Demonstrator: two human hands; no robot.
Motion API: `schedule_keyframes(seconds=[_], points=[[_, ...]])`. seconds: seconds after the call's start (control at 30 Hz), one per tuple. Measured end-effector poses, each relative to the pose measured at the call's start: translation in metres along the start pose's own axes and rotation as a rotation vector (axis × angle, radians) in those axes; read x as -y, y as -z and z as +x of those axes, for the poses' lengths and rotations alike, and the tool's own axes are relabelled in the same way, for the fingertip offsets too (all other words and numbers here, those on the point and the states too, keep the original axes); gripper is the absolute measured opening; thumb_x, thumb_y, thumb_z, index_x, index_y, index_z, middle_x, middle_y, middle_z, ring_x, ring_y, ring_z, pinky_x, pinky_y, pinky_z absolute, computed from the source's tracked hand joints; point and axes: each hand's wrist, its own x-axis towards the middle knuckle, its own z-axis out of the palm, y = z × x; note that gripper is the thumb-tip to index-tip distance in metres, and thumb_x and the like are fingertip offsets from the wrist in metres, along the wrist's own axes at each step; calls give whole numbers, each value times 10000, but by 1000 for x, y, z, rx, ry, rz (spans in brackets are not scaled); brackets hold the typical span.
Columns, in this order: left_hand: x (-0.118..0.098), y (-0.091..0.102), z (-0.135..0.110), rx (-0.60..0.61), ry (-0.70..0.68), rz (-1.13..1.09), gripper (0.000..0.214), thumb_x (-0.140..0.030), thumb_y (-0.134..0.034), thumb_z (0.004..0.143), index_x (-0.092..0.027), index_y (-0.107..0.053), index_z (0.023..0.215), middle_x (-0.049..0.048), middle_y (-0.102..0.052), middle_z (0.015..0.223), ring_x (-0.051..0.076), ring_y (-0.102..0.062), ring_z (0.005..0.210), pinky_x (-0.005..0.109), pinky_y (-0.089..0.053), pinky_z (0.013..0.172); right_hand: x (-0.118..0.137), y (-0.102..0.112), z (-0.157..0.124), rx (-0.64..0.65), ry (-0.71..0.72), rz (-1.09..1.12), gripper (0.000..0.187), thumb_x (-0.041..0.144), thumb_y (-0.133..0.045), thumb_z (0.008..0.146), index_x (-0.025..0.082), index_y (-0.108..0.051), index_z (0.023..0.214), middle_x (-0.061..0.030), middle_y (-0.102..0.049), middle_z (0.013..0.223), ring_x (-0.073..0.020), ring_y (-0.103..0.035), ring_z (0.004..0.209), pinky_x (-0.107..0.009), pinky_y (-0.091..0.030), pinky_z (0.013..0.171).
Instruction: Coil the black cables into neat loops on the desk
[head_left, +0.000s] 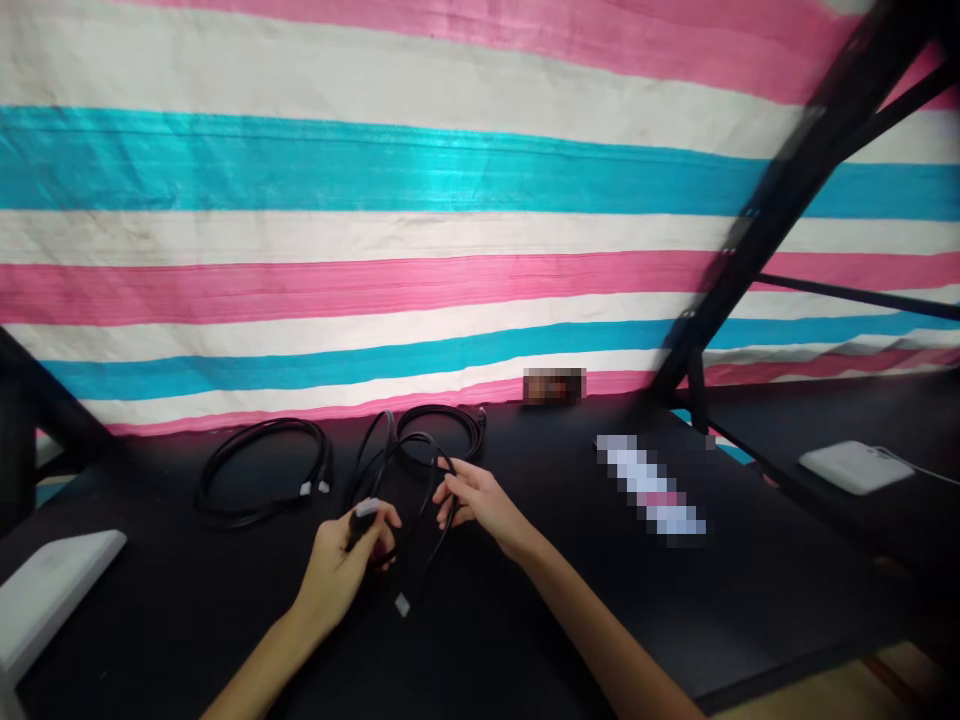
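Note:
A thin black cable loops up between my two hands above the black table. My left hand is closed around one end of it, and a grey-tipped plug sticks out over the thumb. Fingers of my right hand pinch the same cable farther along. From there a free end hangs down, with a silvery connector at its tip. Just behind the hands lies a coiled black cable. Left of them is another coiled black cable with two light-tipped plugs.
The black table backs onto a striped plastic sheet. A white device sits at the left edge, another white box on the right-hand table. A blurred pale strip lies to the right. A dark metal post slants up.

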Motion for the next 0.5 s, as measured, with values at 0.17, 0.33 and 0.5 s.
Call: schedule_keyframes(seconds=[0.17, 0.33, 0.5], points=[[-6, 12, -1, -341, -181, -73, 466, -533, -418, 847, -143, -588, 656, 48, -592, 514, 145, -538, 471, 247, -411, 445, -3, -2, 0, -25, 54, -67, 358, 393, -437, 847, 196, -466, 1144, 49, -559, 649, -105, -605, 454, -194, -404, 429], [-7, 19, -2, -474, -206, -160, 494, -547, -378, 861, -158, -543, 605, 6, -520, 449, 117, -476, 393, 239, -371, 406, 0, -3, -2, -10, 76, -76, 315, 418, -441, 849, 208, -481, 1080, 55, -544, 636, -107, -615, 475, -174, -364, 423], [4, 23, -4, -341, -265, -57, 487, -517, -388, 864, -162, -571, 587, 23, -525, 464, 132, -485, 402, 257, -388, 414, 1, -3, -1, -2, 96, -31, 342, 447, -472, 834, 204, -507, 1073, 51, -541, 635, -105, -601, 466, -187, -382, 437]])
